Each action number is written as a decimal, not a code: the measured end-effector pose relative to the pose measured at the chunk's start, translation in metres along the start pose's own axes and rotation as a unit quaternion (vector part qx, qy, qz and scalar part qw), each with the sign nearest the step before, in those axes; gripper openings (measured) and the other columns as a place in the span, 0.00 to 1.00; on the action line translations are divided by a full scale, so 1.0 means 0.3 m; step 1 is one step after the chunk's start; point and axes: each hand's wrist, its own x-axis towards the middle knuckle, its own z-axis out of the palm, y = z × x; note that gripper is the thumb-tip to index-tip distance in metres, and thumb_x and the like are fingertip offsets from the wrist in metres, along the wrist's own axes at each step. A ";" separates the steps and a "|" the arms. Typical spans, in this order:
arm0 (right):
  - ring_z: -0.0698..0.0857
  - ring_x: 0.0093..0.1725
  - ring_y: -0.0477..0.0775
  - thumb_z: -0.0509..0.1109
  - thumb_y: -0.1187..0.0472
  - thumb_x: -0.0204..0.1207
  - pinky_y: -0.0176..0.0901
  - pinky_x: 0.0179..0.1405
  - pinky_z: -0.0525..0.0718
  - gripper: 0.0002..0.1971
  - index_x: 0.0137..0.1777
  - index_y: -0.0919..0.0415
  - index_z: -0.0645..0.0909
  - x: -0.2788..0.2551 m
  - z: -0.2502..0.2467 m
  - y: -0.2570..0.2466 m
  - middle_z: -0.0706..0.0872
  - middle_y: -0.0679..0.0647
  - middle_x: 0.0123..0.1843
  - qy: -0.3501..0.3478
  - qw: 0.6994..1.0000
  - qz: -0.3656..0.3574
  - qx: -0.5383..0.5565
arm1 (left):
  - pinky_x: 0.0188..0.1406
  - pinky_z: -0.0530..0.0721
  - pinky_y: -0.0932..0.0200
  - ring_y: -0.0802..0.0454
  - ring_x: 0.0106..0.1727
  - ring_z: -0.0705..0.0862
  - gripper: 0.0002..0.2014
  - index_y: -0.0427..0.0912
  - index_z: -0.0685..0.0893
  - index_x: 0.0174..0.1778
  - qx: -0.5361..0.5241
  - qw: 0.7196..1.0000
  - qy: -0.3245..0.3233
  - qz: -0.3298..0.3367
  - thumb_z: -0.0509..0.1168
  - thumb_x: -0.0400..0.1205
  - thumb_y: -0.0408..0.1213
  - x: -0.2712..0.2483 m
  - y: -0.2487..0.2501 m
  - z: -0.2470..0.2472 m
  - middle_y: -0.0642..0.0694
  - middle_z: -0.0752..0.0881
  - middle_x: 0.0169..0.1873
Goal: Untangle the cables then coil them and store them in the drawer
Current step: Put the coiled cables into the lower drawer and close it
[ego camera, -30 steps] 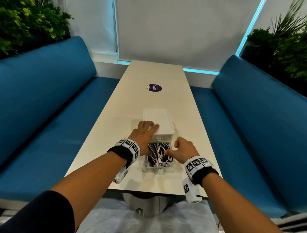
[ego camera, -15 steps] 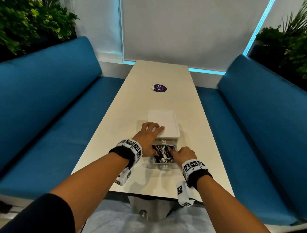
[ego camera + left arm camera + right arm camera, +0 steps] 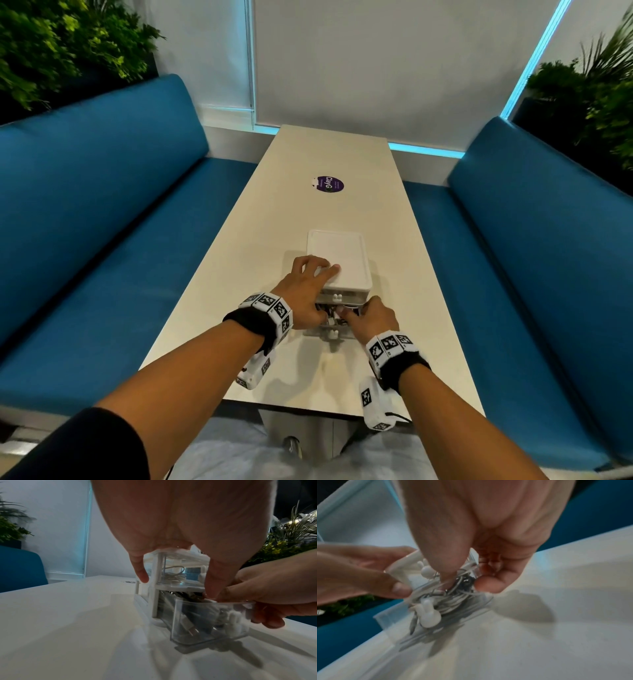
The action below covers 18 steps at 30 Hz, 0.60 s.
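The cables (image 3: 453, 599), a mixed white and dark bundle, lie in the lower drawer (image 3: 209, 620) of a small clear organizer (image 3: 337, 260) that stands on the counter (image 3: 308, 373) near its close edge. The drawer is pulled partway out toward the person. Another white coil (image 3: 173, 577) sits in the upper compartment.

The right hand (image 3: 373, 318) has its thumb (image 3: 452, 566) pressed down into the bundle while its fingers curl round the outside of the drawer's right wall, pinching wall and cable together. The left hand (image 3: 308, 291) lies on the organizer's white lid (image 3: 342, 253), fingers spread and gently bent over the top, its thumb (image 3: 212, 577) reaching down to the drawer's rim.

The likely trouble is a loop standing higher than the drawer rim: pushed in, it could catch under the shelf above and jam the drawer or be pinched. The coils look springy, so they may well pop up once the thumb lifts. The organizer looks light; if the left hand eases off, a shove on the drawer could slide the whole unit across the counter.

How many cables there are, and whether each is truly coiled or merely stuffed in, is hard to tell; the right wrist view is blurred. From the head view the hands cover most of the drawer. The small white rabbit-shaped knob (image 3: 428, 614) shows, but the drawer's back half is hidden inside the frame.
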 end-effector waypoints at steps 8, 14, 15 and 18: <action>0.90 0.33 0.59 0.71 0.41 0.76 0.58 0.45 0.91 0.24 0.54 0.64 0.77 0.033 -0.019 0.058 0.88 0.61 0.36 -0.083 0.975 0.052 0.200 | 0.73 0.73 0.49 0.48 0.81 0.46 0.48 0.52 0.55 0.86 -0.014 1.000 -0.003 0.000 0.72 0.71 0.43 0.003 -0.001 -0.001 0.50 0.58 0.79; 0.88 0.40 0.63 0.68 0.49 0.78 0.54 0.40 0.89 0.14 0.53 0.60 0.74 0.035 0.014 0.021 0.87 0.59 0.48 0.005 0.999 -0.018 0.048 | 0.76 0.70 0.49 0.49 0.81 0.45 0.52 0.51 0.54 0.86 -0.015 1.000 -0.007 0.005 0.75 0.69 0.53 0.000 -0.008 0.002 0.50 0.58 0.79; 0.88 0.43 0.63 0.68 0.49 0.78 0.55 0.44 0.88 0.15 0.53 0.59 0.73 0.034 0.022 0.023 0.86 0.59 0.50 0.001 0.998 -0.016 0.055 | 0.76 0.69 0.48 0.48 0.81 0.46 0.53 0.51 0.54 0.86 -0.010 1.000 -0.004 0.008 0.75 0.68 0.55 0.003 -0.006 0.003 0.49 0.58 0.79; 0.86 0.49 0.56 0.76 0.39 0.67 0.53 0.49 0.87 0.28 0.56 0.56 0.70 0.022 0.034 0.020 0.84 0.53 0.52 -0.040 0.991 0.016 0.127 | 0.77 0.69 0.48 0.47 0.80 0.47 0.53 0.51 0.55 0.85 0.001 1.000 0.012 0.008 0.75 0.68 0.58 0.004 -0.006 0.008 0.47 0.59 0.79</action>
